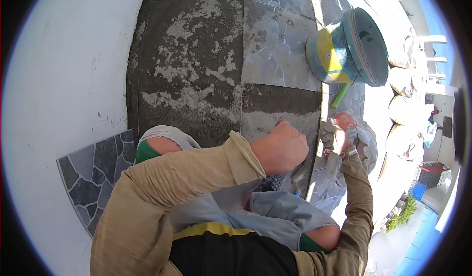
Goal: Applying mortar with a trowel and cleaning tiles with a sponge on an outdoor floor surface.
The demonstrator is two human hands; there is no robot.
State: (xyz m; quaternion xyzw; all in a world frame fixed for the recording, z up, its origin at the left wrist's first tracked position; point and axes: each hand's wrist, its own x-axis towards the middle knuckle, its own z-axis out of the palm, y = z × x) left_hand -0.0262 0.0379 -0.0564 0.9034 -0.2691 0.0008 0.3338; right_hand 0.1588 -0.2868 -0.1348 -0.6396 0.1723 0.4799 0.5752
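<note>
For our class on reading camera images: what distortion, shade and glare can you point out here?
Head view: fisheye distortion bends the base edge of the white wall, and the corners fall to black; head view: the mortar bed and left hand lie in soft shade; head view: strong sun pales the sacks at right.

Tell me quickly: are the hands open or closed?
Left hand: closed; anything inside is hidden.
Right hand: at the crumpled grey material; grip cannot be told.

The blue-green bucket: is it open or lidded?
Open: no lid covers the bucket, and its inner wall shows. How full it is, I cannot tell.
</note>
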